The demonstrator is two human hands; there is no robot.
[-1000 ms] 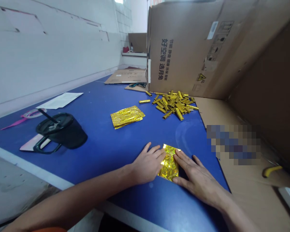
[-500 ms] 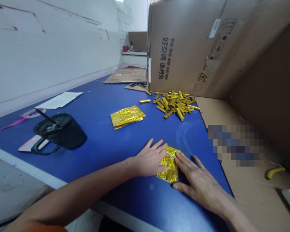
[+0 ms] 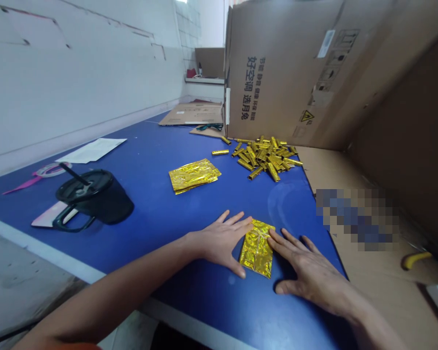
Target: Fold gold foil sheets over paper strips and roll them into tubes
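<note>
A sheet of shiny gold foil paper [image 3: 257, 250] lies flat on the blue table, between my two hands. My left hand [image 3: 222, 240] is spread at its left side, with fingertips at the upper left edge. On the other side, my right hand [image 3: 299, 265] is open too, its fingertips at the sheet's right edge and its thumb apart from it. Farther off lies a stack of similar gold sheets [image 3: 194, 175]. Behind and to the right is a heap of small rolled gold tubes [image 3: 266, 156], with a single gold tube [image 3: 220, 152] left of it.
At the left stands a dark lidded mug with a straw [image 3: 95, 194], near a roll of tape [image 3: 53, 169] and white paper [image 3: 91, 150]. A big cardboard box [image 3: 277, 97] rises behind the tubes. Cardboard [image 3: 372, 282] borders the table's right edge, with a yellow curved object [image 3: 415, 260] there.
Both hands have drawn apart from the foil sheet's middle. My left thumb has slid off it to the left, and my right hand has shifted a little right, baring more foil.
</note>
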